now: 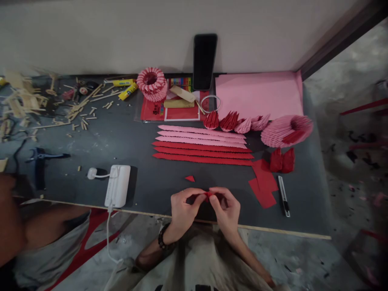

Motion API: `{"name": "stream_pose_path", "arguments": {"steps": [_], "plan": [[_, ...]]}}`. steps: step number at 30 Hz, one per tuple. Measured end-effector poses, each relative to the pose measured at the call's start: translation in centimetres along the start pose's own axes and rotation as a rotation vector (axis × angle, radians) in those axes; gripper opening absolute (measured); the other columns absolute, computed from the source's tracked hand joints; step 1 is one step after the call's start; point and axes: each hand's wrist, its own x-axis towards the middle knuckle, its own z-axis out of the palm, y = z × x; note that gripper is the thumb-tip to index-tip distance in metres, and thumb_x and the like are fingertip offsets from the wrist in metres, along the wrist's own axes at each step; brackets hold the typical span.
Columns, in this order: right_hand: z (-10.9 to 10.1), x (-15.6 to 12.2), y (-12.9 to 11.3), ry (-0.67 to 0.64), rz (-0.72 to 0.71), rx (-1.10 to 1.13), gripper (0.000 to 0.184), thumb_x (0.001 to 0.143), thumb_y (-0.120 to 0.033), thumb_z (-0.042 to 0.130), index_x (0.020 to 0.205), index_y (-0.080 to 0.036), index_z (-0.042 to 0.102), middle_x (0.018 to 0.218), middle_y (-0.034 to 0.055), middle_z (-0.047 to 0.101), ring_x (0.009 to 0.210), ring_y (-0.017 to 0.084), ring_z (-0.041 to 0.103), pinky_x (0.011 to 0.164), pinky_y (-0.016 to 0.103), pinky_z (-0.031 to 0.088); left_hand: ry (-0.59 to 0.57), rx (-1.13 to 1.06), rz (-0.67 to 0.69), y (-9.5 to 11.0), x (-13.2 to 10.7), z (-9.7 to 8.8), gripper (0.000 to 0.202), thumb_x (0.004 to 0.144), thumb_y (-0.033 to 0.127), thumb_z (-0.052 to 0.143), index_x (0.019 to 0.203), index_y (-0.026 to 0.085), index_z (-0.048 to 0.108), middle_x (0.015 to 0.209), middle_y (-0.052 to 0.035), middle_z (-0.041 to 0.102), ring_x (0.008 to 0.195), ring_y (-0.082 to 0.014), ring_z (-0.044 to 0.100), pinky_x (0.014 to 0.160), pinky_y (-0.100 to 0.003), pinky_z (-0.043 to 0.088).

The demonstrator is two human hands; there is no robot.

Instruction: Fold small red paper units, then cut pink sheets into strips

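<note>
Between the fingertips of both hands is a small piece of red paper (pixel 208 195), mostly covered by the thumbs. My left hand (pixel 185 206) pinches it from one side, and my right hand (pixel 226 208) from the other, just above the table's front edge. One folded red paper triangle (pixel 190 178) lies a little beyond my left hand. Farther back run rows of nested folded pieces, red strips (pixel 203 155) nearer and pink strips (pixel 201 136) behind. Loose red paper sheets (pixel 263 188) lie to the right of my right hand.
A utility knife (pixel 284 197) rests at right near red folded clusters (pixel 282 160). Pink folded work (pixel 286 130), pink paper (pixel 257 95), a ring-shaped paper piece (pixel 152 85) and a phone (pixel 205 60) stand behind. Left are a white power bank (pixel 117 186), wood sticks and another person's arm (pixel 45 230).
</note>
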Motion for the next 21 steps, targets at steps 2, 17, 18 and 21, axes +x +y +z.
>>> {"name": "stream_pose_path", "arguments": {"steps": [2, 17, 18, 21], "plan": [[0.3, 0.1, 0.1, -0.019, 0.089, 0.108, 0.018, 0.095, -0.04, 0.074, 0.096, -0.022, 0.077, 0.088, 0.0032, 0.078, 0.079, 0.017, 0.073, 0.07, 0.027, 0.061, -0.006, -0.102, -0.066, 0.2, -0.1, 0.2, 0.009, 0.09, 0.031, 0.078, 0.09, 0.024, 0.085, 0.087, -0.0021, 0.086, 0.079, -0.0181, 0.079, 0.078, -0.028, 0.062], [-0.1, 0.3, -0.3, 0.083, -0.45, -0.314, 0.018, 0.095, -0.015, 0.071, 0.105, -0.027, 0.079, 0.093, 0.0021, 0.081, 0.081, 0.016, 0.075, 0.073, 0.032, 0.065, -0.134, -0.335, -0.161, 1.0, 1.0, -0.3, 0.024, 0.091, 0.039, 0.078, 0.085, 0.016, 0.082, 0.081, -0.0063, 0.084, 0.074, -0.0166, 0.078, 0.074, -0.024, 0.064], [-0.4, 0.4, 0.0, 0.075, -0.531, -0.361, 0.023, 0.095, -0.013, 0.069, 0.109, -0.028, 0.079, 0.096, 0.0023, 0.082, 0.083, 0.017, 0.077, 0.074, 0.033, 0.067, -0.128, -0.35, -0.167, 1.1, 1.0, -0.3, 0.026, 0.091, 0.041, 0.079, 0.085, 0.016, 0.082, 0.08, -0.0064, 0.083, 0.073, -0.0169, 0.078, 0.074, -0.025, 0.064], [-1.9, 0.3, 1.3, 0.024, -0.778, -0.534, 0.037, 0.096, -0.012, 0.066, 0.122, -0.034, 0.078, 0.109, 0.0018, 0.085, 0.092, 0.019, 0.081, 0.08, 0.035, 0.07, -0.113, -0.443, -0.199, 1.1, 0.6, -0.3, 0.033, 0.09, 0.048, 0.08, 0.087, 0.015, 0.083, 0.081, -0.0075, 0.084, 0.074, -0.0183, 0.079, 0.076, -0.028, 0.066]]}}
